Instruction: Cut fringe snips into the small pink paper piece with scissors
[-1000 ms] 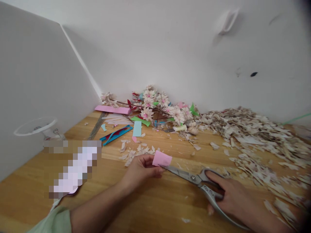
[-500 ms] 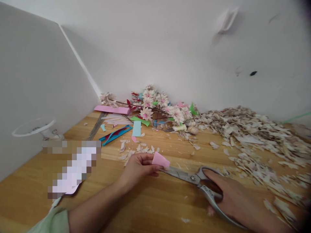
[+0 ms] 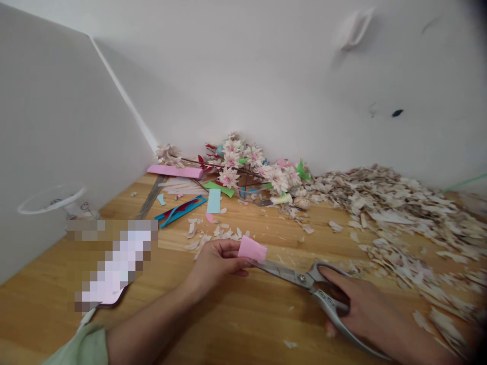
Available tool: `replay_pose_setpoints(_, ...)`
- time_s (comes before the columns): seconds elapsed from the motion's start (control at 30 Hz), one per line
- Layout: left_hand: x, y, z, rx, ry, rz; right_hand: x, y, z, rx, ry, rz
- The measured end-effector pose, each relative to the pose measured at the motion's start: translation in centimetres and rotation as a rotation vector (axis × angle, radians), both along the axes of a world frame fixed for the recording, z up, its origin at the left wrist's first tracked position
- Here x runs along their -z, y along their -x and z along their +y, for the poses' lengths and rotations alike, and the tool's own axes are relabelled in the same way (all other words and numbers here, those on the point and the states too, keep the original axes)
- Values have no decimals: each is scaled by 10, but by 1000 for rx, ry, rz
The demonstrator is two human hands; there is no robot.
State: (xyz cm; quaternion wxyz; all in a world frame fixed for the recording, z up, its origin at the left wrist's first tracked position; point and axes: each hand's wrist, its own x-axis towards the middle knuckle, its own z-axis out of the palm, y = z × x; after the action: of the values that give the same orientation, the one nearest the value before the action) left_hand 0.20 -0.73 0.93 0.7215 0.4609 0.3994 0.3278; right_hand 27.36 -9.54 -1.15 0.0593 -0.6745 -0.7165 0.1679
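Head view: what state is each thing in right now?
pink paper, pinched between fingers.
left hand, shut on the paper.
scissors, blades nearly closed, tips at the paper's lower edge.
right hand, fingers through the scissor handles.
paper flowers, lying heaped by the wall.
scraps, strewn about.

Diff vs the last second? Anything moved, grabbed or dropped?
Barely. The pink paper piece in the left hand tipped briefly and is back near level. Nothing taken or let go: right hand still in the scissors handles, blades at the paper's lower edge. Paper flowers and scraps unmoved.
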Motion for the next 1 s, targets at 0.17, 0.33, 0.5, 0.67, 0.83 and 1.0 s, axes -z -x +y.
replay_pose_setpoints(0.17, 0, 0, 0, -14, 14, 10, -6, 5, -1, 9, -24, 5)
replay_pose_setpoints(0.33, 0, 0, 0, -16, 0, 26, -18, 13, 0, 39, 1, 4)
replay_pose_setpoints(0.5, 2, 1, 1, 6, -16, 31, -18, 10, 0, 24, -34, 39)
replay_pose_setpoints(0.67, 1, 1, 1, 17, -12, 22, -14, 8, 0, 59, -16, 45)
replay_pose_setpoints(0.83, -1, 2, 2, 20, 0, 3, -4, 1, 2, 73, 36, 68)
replay_pose_setpoints(1.0, 0, 2, 1, 27, 26, -23, 3, -9, 1, 45, 36, 100)
